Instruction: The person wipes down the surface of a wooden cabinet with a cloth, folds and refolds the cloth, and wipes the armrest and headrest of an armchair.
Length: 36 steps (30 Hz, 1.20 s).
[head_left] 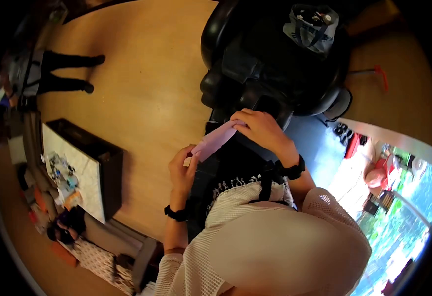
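A thin, folded lilac piece (217, 140), which looks like cloth, is stretched between my hands in front of my body. My left hand (180, 167) pinches its lower left end, with the thumb and fingers closed on it. At the upper right end, my right hand (261, 129) grips it with bent fingers. Both wrists wear dark bands. I cannot make out the layers of the folded piece. Below it are dark surfaces beside a black leather seat (240, 64).
A grey bag (312, 29) lies on the black seat. To the left stands a low table (97, 192) with several small items, beside a sofa (112, 239). Another person's legs (68, 74) show at upper left. A bright glass area (403, 217) is at right.
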Motion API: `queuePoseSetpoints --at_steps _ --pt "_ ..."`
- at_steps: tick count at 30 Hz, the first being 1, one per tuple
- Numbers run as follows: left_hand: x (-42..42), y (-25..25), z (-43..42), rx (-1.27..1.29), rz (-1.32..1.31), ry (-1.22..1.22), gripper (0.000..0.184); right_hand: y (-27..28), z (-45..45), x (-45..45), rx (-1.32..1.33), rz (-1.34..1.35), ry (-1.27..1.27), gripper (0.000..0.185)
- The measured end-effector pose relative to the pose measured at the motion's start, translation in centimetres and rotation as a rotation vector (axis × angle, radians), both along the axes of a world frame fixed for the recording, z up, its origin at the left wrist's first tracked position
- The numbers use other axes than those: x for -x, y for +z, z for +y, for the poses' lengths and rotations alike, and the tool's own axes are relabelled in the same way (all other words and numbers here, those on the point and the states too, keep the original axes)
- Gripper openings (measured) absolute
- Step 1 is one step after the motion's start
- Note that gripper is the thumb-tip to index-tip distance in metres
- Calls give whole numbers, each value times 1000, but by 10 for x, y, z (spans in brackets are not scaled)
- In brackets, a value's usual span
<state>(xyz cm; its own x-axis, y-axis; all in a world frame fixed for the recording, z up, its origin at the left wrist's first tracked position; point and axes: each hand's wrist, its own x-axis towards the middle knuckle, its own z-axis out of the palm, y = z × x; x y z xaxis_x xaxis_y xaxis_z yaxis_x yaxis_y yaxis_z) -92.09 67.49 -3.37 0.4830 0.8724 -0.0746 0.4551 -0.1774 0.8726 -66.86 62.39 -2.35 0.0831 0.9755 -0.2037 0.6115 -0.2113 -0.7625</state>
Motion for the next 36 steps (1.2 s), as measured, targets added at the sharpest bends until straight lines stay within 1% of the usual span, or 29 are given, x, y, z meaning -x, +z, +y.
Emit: queuePoseSetpoints --at_steps 3,4,5,7,8,10,11,13,14,17,18,19,21,22,23,24,25,27,28,29,31,32,33,34,35,36 --pt "-17 -17 52 100 -63 -72 18 -7 22 -6 -33 -160 -94 17" --pt "-25 -26 72 94 -91 -115 19 -8 29 -11 -32 -213 -130 17" --pt "-32 -25 94 112 -61 -182 19 -14 38 -17 -96 -240 -179 14" --pt "-59 -26 134 155 -27 -283 20 -17 58 -29 -125 -287 -276 13" --pt "-72 -32 156 125 -48 -358 19 -17 70 -37 -93 -311 -326 13" --pt "-100 -33 203 166 3 -469 19 -17 94 -43 -18 -340 -414 13" --pt "-110 -32 225 177 35 -527 19 -18 105 -43 4 -315 -473 12" --pt "-134 -36 264 91 14 -583 19 -27 132 -51 11 -280 -594 12" --pt "-148 -38 284 43 -1 -612 19 -33 145 -53 -30 -317 -616 12" --pt "-167 -40 332 -104 131 -744 19 -42 183 -60 -28 -313 -708 13" --pt "-171 -35 343 -82 158 -738 19 -49 195 -63 -19 -311 -713 15" --pt "-176 -39 353 -59 143 -741 19 -50 207 -65 76 -297 -719 18" --pt "-185 -54 377 -24 131 -780 18 -63 228 -74 31 -281 -760 20" --pt "-193 -61 389 48 128 -798 18 -68 240 -80 23 -256 -811 20" --pt "-205 -66 402 38 130 -831 18 -74 253 -88 14 -229 -866 20" --pt "-222 -73 418 28 130 -867 19 -84 267 -97 6 -203 -923 20" --pt "-242 -83 436 16 130 -908 20 -103 283 -111 -75 -235 -944 22" --pt "-285 -124 464 -220 130 -844 27 -152 309 -141 -209 -302 -989 26" --pt "-298 -143 472 -324 127 -809 30 -169 327 -148 -274 -339 -1058 36" --pt "-308 -157 480 -360 56 -843 34 -176 344 -149 -123 -205 -1089 52" --pt "-329 -179 496 -428 -101 -886 41 -212 376 -136 -233 -448 -1007 64" --pt "-330 -190 498 -309 -97 -967 43 -220 390 -126 -174 -430 -1036 68" --pt "-326 -188 495 -262 -60 -1002 43 -226 402 -116 -126 -411 -1064 72" --pt "-321 -184 491 -222 -21 -1036 44 -236 410 -108 -22 -392 -1115 76" --pt "-315 -198 489 -243 -102 -1096 45 -264 413 -107 84 -563 -1094 73" --pt "-311 -205 490 -216 -32 -1210 51 -277 418 -109 78 -639 -1126 70"
